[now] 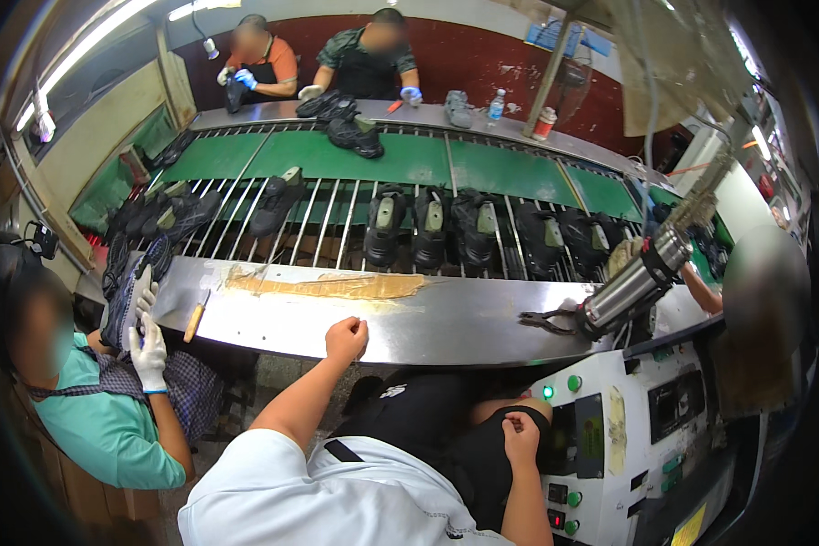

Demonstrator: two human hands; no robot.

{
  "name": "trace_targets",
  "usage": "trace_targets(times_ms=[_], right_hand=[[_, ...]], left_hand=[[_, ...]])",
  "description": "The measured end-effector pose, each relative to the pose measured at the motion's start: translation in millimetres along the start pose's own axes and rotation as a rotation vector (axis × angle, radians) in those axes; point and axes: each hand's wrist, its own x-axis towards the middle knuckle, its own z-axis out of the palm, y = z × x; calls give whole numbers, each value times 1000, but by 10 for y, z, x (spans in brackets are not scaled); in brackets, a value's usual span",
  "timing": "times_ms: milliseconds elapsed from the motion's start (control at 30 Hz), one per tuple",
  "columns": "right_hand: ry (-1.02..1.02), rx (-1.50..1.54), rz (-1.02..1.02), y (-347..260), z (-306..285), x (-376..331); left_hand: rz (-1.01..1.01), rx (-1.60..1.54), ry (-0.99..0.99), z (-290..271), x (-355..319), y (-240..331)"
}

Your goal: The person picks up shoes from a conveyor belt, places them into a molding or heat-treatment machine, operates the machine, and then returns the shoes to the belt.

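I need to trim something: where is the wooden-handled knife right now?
In the head view, the wooden-handled knife lies at the left end of the steel counter, beside a co-worker's white-gloved hand and left of the person's left hand.

Bare steel ledge [464,318]; pliers [546,320] and flask [632,284] block its right.

Black shoes [429,227] ride a green conveyor [337,156] beside a silver steel ledge [446,318] smeared tan.

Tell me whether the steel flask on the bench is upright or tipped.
Tipped. The steel flask leans at a slant, cap end up to the right, base down by the pliers.
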Motion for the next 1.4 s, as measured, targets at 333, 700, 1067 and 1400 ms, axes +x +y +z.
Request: trace_targets(times_ms=[333,700,1067,1400], right_hand=[[-28,-256,-146,-281,1024,1829],[-33,-764,-298,-350,1590,2370],[3,-787,-291,-581,1681,2647],[-42,-784,-266,-451,1597,2595]], left_hand=[[-265,-903,109,-49,1074,130],[-320,-949,-3,516,4671,443],[-560,-333,317,1340,7305,736],[-787,-250,487,1519,8067,653]])
